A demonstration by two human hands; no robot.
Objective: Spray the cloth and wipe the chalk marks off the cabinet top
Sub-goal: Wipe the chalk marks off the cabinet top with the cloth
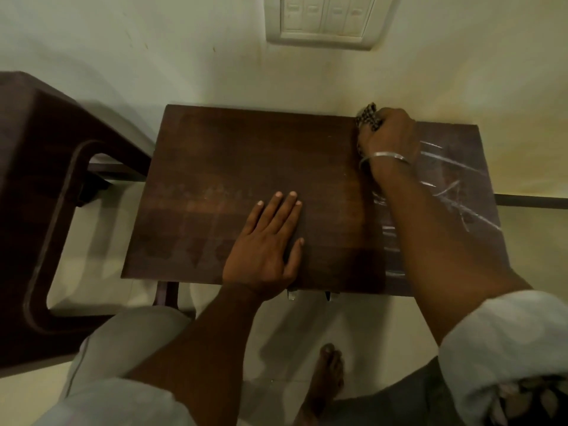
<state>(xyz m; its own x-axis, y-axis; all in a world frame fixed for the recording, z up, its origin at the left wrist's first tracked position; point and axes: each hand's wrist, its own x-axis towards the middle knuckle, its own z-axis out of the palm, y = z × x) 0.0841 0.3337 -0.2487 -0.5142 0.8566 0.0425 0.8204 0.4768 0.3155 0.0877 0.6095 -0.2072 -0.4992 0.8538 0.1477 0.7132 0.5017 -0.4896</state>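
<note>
The dark wooden cabinet top (pixel 246 155) fills the middle of the head view. White chalk marks (pixel 445 186) cross its right part; its left and middle show damp streaks. My right hand (pixel 390 136) grips a dark patterned cloth (pixel 367 116) and holds it down on the far edge of the top, next to the wall. A metal bangle circles that wrist. My left hand (pixel 270 241) rests flat on the wood near the front edge, fingers straight. No spray bottle is in view.
A dark plastic chair (pixel 46 210) stands close on the left of the cabinet. The pale wall (pixel 184 56) runs along the back, with a switch plate (pixel 325 20) above. My bare foot (pixel 329 373) is on the tiled floor in front.
</note>
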